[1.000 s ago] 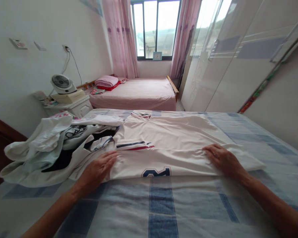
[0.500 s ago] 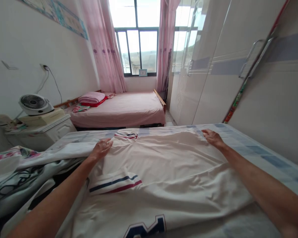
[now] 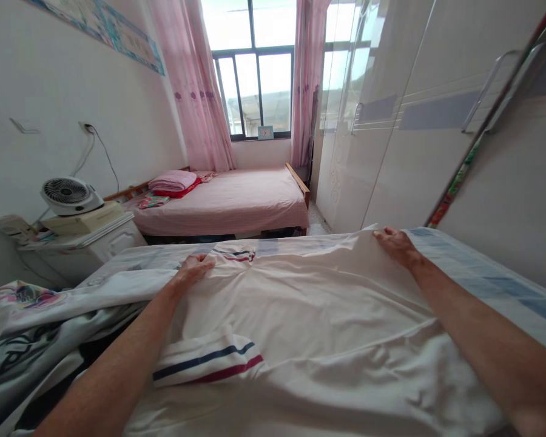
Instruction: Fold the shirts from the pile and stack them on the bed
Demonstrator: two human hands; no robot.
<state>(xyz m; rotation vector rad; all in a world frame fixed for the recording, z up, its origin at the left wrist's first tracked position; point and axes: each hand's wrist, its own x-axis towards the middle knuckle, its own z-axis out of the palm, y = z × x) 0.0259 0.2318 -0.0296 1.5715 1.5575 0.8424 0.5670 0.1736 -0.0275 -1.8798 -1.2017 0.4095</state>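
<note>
A white T-shirt (image 3: pixel 309 303) with navy and red sleeve stripes lies spread in front of me. My right hand (image 3: pixel 397 246) pinches its far right edge, and that corner is raised a little off the bed. At the far left edge, beside the striped sleeve, my left hand (image 3: pixel 195 268) has its fingers closed on the fabric. The other striped sleeve (image 3: pixel 209 364) lies folded across the shirt, closer to me. Creases run across the cloth between both hands.
Under the shirt is a bed with a blue-and-white checked sheet (image 3: pixel 482 273). Piled clothes (image 3: pixel 64 321) lie on my left. Beyond stand a pink bed (image 3: pixel 236 200), a fan (image 3: pixel 70 194) on a cabinet, and a tall white wardrobe (image 3: pixel 391 170) at right.
My right hand has closed on the shirt's far right edge and lifted it. My left hand has closed on the left edge. The dark print near me has left view.
</note>
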